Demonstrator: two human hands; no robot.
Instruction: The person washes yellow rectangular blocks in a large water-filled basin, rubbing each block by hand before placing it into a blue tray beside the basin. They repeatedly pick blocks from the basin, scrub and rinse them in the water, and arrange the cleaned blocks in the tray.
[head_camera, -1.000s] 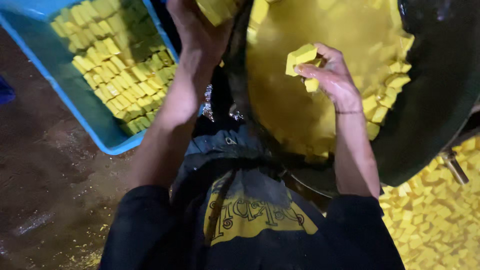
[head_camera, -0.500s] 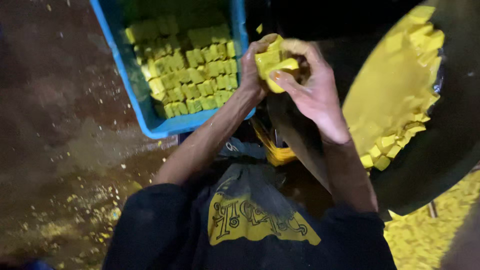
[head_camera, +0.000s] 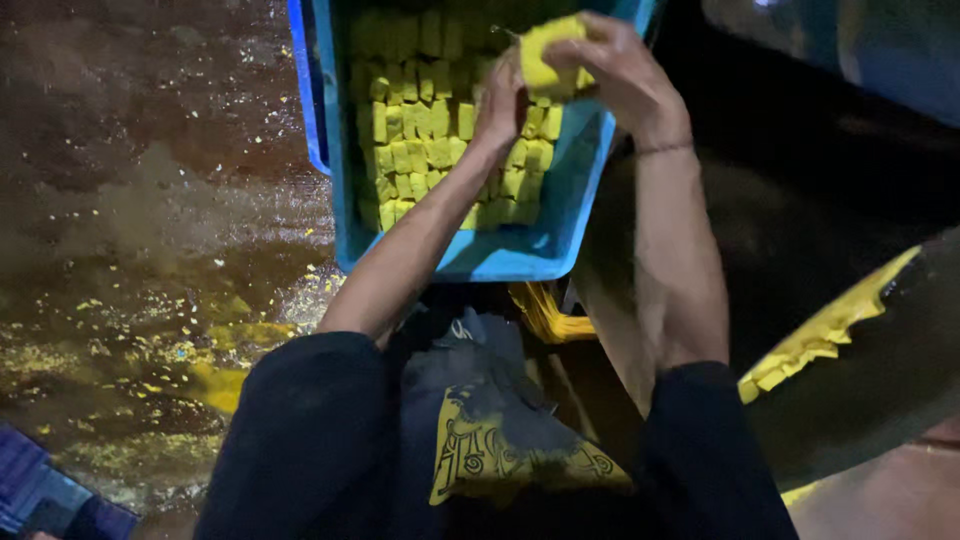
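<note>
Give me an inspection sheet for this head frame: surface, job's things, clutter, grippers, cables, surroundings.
Surface: wet dark floor, yellow-stained.
Job's things: blue crate holds rows of yellow blocks; a stack of blocks is held over it.
Clutter: yellow crumbs scattered on the floor.
Grippers: left hand and right hand both grip the stack, fingers closed on it.
Cables: nothing seen.
Surroundings: dark pan with more yellow blocks at right; dark apron with a yellow print below.
</note>
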